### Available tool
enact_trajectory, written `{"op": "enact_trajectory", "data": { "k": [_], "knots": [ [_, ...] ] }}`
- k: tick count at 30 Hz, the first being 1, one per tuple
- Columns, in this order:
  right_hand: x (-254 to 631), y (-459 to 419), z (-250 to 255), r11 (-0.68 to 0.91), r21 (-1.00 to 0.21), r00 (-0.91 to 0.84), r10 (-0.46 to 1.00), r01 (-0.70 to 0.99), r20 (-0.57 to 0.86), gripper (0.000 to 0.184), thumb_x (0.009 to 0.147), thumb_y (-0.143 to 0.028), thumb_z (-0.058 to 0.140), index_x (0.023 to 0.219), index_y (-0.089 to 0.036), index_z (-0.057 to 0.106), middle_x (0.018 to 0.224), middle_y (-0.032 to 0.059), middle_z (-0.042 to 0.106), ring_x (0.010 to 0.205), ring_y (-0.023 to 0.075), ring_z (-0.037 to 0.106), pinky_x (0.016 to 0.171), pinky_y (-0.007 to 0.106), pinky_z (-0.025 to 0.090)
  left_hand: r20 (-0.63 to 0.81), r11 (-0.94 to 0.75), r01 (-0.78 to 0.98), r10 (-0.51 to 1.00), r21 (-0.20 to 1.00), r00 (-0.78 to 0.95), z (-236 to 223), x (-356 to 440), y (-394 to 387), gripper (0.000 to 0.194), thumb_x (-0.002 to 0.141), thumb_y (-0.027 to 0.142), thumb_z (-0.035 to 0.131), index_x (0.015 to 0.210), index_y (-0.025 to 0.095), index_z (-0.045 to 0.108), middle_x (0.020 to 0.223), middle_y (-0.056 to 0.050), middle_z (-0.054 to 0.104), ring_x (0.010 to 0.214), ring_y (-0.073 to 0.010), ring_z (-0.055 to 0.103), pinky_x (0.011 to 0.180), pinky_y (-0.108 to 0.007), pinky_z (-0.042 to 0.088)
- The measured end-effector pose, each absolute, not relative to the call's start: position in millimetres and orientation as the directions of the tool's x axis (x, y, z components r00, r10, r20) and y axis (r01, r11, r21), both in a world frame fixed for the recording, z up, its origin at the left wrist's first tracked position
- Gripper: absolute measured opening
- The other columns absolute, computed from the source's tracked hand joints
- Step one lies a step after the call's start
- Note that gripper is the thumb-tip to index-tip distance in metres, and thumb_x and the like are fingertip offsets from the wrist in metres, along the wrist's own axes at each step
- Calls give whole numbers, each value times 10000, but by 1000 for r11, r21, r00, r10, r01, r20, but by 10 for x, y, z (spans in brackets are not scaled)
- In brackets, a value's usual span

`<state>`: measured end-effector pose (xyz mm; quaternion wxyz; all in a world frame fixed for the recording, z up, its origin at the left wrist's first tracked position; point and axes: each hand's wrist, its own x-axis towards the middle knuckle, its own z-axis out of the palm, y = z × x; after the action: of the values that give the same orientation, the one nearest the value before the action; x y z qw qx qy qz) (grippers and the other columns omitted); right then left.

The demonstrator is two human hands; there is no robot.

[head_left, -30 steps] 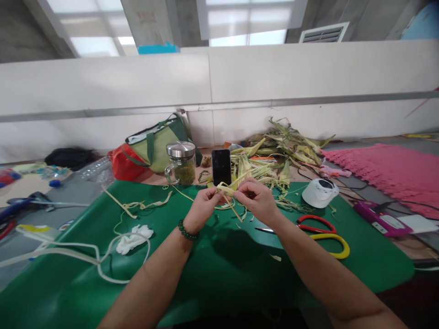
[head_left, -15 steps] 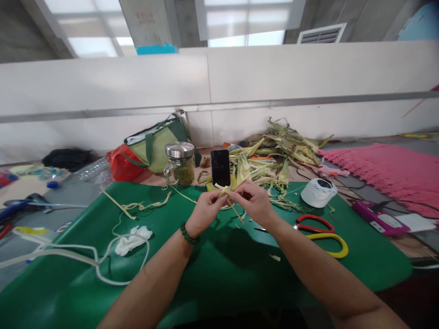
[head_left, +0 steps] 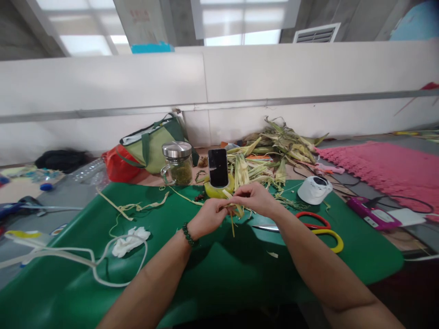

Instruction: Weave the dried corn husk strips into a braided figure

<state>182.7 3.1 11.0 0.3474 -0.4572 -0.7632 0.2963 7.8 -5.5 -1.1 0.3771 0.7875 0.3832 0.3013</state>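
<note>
Pale corn husk strips point(head_left: 237, 211) are pinched between my two hands, above the green mat. My left hand point(head_left: 210, 215), with a green bead bracelet at its wrist, closes on them from the left. From the right, my right hand point(head_left: 255, 199) grips them with thumb and fingers. Short strip ends hang below the fingertips; the part inside the fingers is hidden. Just behind the hands a phone point(head_left: 218, 168) leans upright in a yellow holder point(head_left: 219, 191). Scissors point(head_left: 318, 225) with one red and one yellow handle lie partly under my right forearm.
Husks point(head_left: 284, 141) are heaped at the back. A lidded glass jar point(head_left: 177, 164) stands left of the phone, before a green bag point(head_left: 154, 146). White cord point(head_left: 92, 262) and crumpled tissue point(head_left: 128, 242) lie left. At right are a white device point(head_left: 313, 191) and a purple power strip point(head_left: 372, 214).
Both hands have come slightly lower and nearer. The husk strips have turned, and the long end that pointed up right now bends downward. The view has shifted a little.
</note>
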Motion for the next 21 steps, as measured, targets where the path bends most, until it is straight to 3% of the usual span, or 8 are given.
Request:
{"op": "enact_trajectory", "data": {
  "k": [4,8,12,15,21],
  "knots": [
    [1817,56,97,366,-848,-425,885,383,190,242,732,-328,611,596,-130,636,507,-20,526,467,66,404,440,196,286,63,-419,416,761,807,645,-25,103,-68,255,752,127,462,659,137,699,693,-53,719,664,-185,650,647,-250,479],
    [1731,76,47,382,-844,-306,911,377,276,231,732,-289,602,559,-136,588,486,-29,517,459,64,421,459,193,320,-98,-327,438,699,838,709,-45,129,-79,249,694,57,452,647,124,688,698,-43,719,673,-165,653,643,-226,486],
    [1653,97,-7,311,-907,-157,948,283,276,219,748,-330,591,613,-158,580,492,-30,555,395,71,457,426,201,362,-220,-89,365,658,927,720,-77,147,-74,167,692,100,521,692,116,688,701,-51,714,677,-174,664,661,-251,508],
    [1626,111,-49,291,-938,-101,956,190,276,215,759,-353,582,643,-172,576,525,-22,581,417,94,528,453,219,433,-258,59,286,626,956,736,-91,135,-60,117,681,160,601,731,114,697,735,-79,717,704,-197,673,699,-292,523],
    [1640,97,-56,360,-880,-128,933,310,336,190,781,-303,565,645,-172,583,567,-7,615,500,114,604,526,224,465,-250,115,227,599,967,760,-49,93,-51,190,671,267,687,780,115,720,777,-109,726,751,-209,678,729,-293,522]
  ]
}}
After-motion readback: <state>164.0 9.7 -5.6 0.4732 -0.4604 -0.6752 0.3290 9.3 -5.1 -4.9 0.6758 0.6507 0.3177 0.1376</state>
